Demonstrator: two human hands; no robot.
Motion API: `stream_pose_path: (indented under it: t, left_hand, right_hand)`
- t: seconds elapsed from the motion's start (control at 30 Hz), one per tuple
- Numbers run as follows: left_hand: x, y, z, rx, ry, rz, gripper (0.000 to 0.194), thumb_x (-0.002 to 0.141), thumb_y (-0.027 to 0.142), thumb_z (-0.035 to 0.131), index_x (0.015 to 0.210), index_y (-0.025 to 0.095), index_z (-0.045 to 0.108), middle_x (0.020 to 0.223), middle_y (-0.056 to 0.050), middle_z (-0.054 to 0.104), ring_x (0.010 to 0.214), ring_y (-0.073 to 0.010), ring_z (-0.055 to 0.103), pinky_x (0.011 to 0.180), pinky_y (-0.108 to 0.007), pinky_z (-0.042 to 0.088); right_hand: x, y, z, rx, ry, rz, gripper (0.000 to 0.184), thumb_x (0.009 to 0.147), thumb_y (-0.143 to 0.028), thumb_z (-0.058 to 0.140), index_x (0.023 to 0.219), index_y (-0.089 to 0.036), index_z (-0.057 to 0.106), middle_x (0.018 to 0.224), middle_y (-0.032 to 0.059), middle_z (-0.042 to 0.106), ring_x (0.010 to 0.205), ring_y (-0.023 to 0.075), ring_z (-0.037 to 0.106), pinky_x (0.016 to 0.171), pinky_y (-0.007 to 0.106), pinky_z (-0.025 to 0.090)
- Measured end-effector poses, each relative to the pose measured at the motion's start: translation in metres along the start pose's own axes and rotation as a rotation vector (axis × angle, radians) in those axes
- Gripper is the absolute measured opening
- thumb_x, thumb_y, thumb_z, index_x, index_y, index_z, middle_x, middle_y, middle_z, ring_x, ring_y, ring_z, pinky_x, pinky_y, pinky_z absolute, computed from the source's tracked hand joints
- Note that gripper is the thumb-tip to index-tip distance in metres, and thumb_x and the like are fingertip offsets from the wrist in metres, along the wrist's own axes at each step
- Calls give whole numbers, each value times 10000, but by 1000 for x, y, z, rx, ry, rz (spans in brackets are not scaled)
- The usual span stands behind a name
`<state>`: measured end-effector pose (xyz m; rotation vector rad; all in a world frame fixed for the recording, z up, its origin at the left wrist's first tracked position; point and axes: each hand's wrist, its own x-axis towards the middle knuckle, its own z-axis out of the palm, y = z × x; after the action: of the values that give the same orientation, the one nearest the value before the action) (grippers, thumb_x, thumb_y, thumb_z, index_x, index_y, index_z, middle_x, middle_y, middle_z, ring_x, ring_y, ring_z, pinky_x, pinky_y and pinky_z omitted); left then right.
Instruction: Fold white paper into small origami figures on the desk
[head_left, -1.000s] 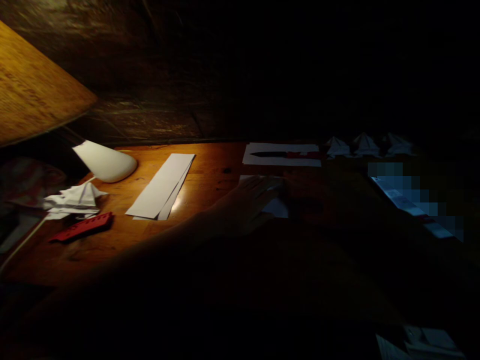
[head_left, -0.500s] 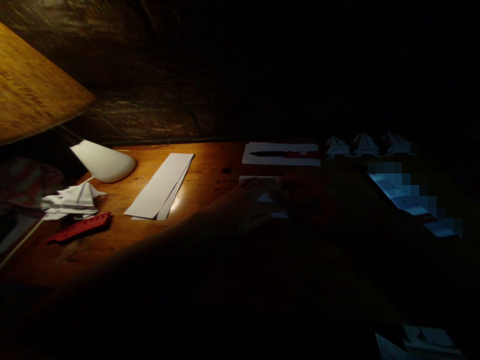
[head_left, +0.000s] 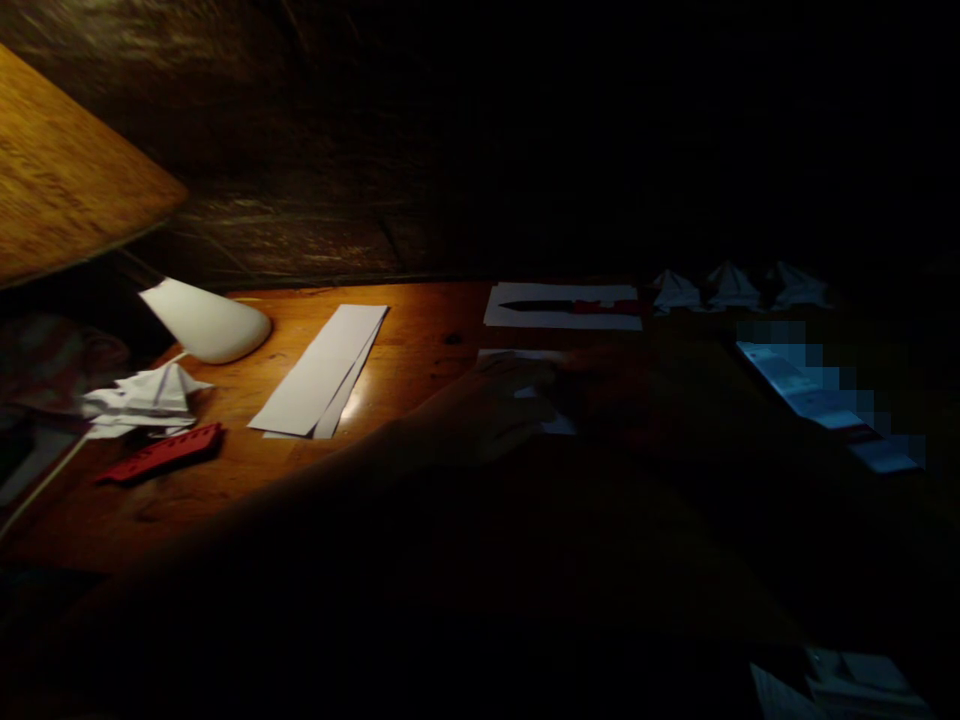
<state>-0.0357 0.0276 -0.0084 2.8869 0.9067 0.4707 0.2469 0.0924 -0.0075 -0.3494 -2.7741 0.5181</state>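
Note:
My left hand (head_left: 506, 405) reaches in from the lower left, in deep shadow, with its fingers bent over a white sheet of paper (head_left: 559, 418) and pressed on it. An upper edge and a lower right corner of that sheet show around the hand. To its right, my right hand (head_left: 611, 385) is a faint reddish shape beside the paper; darkness hides its fingers. Just behind lies a knife (head_left: 536, 306) with a dark blade and red handle, on a small stack of white paper (head_left: 493, 314).
On the left are a lamp with a yellow shade (head_left: 75, 180) and white base (head_left: 210, 322), folded paper (head_left: 161, 395), a red handle-like object (head_left: 161, 455) and paper strips (head_left: 319, 375). Three folded paper shapes (head_left: 731, 288) line the back right. A lit phone-like screen (head_left: 814, 395) lies nearer; more paper (head_left: 862, 680) is lower right.
My left hand has shifted very slightly on the sheet, and its fingers look darker now. The other things stay where they were.

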Motion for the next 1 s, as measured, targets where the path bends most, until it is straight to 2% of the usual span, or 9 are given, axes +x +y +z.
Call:
stream_pose_path:
  t: [0.17,0.33,0.57,0.8,1.0]
  left_hand:
    - [-1,0,-1,6,-16,-13,250,1017,240,580,1260,220,632,1530,-133,507,1456,-322,453,1202,-588,401]
    - [-2,-1,0,-24,-16,-25,295,1017,211,552,1309,238,586,1541,-135,497,1465,-314,446,1234,-608,351]
    - [-1,-1,-3,-46,-35,-27,307,1010,207,561,1312,244,603,1556,-131,486,1456,-331,451,1229,-611,350]
    - [2,-2,-2,-40,-32,-26,265,1020,224,554,1280,230,600,1505,-119,527,1430,-309,470,1201,-547,397]
    - [3,-4,-2,-67,-50,-28,259,1023,226,541,1275,250,596,1458,-103,561,1415,-305,477,1185,-561,400]
  right_hand:
    - [-2,-4,1,0,68,61,237,884,-215,696,1091,-304,767,1567,8,553,1361,291,592,1085,519,527]
    - [2,-10,-3,-24,21,30,291,885,-183,675,1138,-297,763,1544,44,570,1398,296,557,1111,522,503]
    - [1,-7,0,28,21,20,213,925,-218,657,1095,-286,764,1542,37,556,1422,261,525,1145,490,474]
    - [-3,3,9,70,95,49,218,881,-255,728,1069,-346,792,1528,-11,576,1412,296,539,1140,524,481]
    - [-3,8,12,144,115,26,193,892,-273,718,1059,-323,801,1539,17,563,1417,301,533,1146,544,468]
